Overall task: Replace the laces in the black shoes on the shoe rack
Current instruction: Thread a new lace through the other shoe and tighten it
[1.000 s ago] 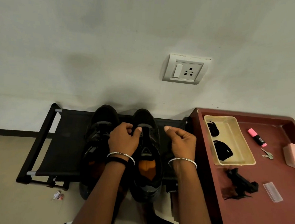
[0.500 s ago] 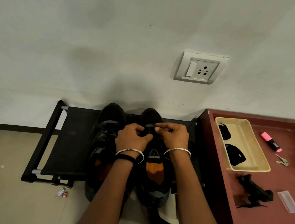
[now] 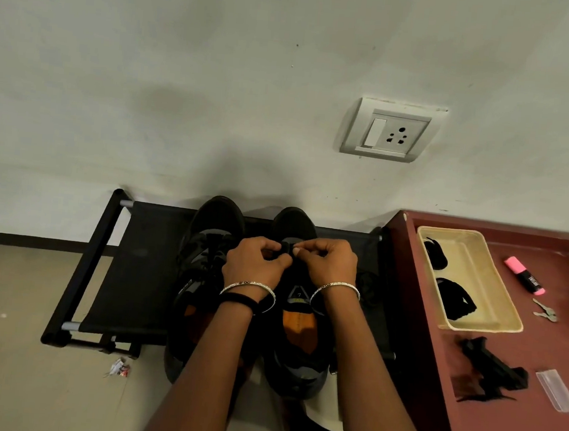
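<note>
A pair of black lace-up sports shoes is set side by side on the low black fabric shoe rack (image 3: 133, 271), toes to the wall, with the heels overhanging the front rail. The right shoe (image 3: 294, 223) is worked on. A thin black shoelace (image 3: 287, 248) is pinched over its front lacing by the curled fingers of the left hand (image 3: 254, 264) and of the right hand (image 3: 332, 264), whose fingertips almost meet. The left shoe (image 3: 213, 223) lies just beside the left wrist.

The back rail of the rack is set close against the pale wall, and its right end is near the edge of the dark red table (image 3: 516, 424). Bare fabric is left on the left half of the rack, and bare floor beyond it, where a small crumpled wrapper (image 3: 120, 369) lies.

On the table, a beige plastic tray (image 3: 478, 266) holding two black bundles is placed nearest the right forearm. Further right a pink highlighter (image 3: 524, 274), small metal keys (image 3: 544, 311), a black plastic object (image 3: 493, 371) and a clear plastic strip (image 3: 556, 390) are seen. A white wall socket (image 3: 392, 130) is mounted above.
</note>
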